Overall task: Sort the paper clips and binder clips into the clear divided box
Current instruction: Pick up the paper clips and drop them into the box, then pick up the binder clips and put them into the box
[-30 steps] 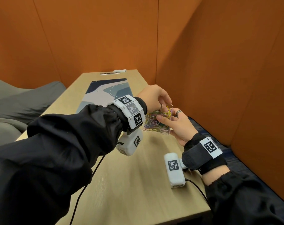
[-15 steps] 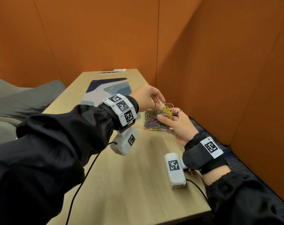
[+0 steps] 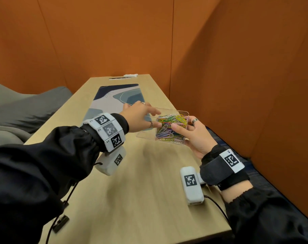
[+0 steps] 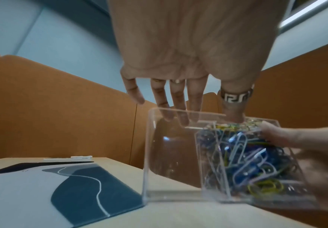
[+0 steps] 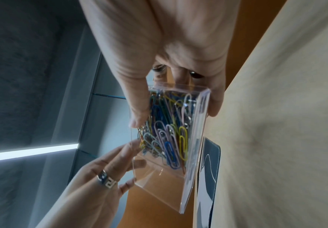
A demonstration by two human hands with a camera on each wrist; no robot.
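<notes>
A clear divided box [image 3: 146,134] is held tilted just above the table at the right. Its right compartment is packed with colourful paper clips [image 3: 169,128]; the left compartment [image 4: 169,162] looks empty. My right hand [image 3: 184,124] grips the box's right end, thumb on the near wall and fingers behind it. My left hand [image 3: 158,118] is spread over the empty compartment, its straight fingers [image 4: 180,108] touching the far rim and its ringed thumb by the divider. The clips [image 5: 171,138] show through the wall in the right wrist view. I see no binder clips.
A blue-and-grey desk mat [image 3: 114,99] lies beyond the box on the wooden table [image 3: 140,199]. A small white object [image 3: 130,75] sits at the table's far end. Orange walls close in behind and on the right. A grey seat [image 3: 26,106] is on the left.
My left hand has moved left, from above the paper clips to over the empty compartment, uncovering the clips. My right hand still holds the box in about the same place.
</notes>
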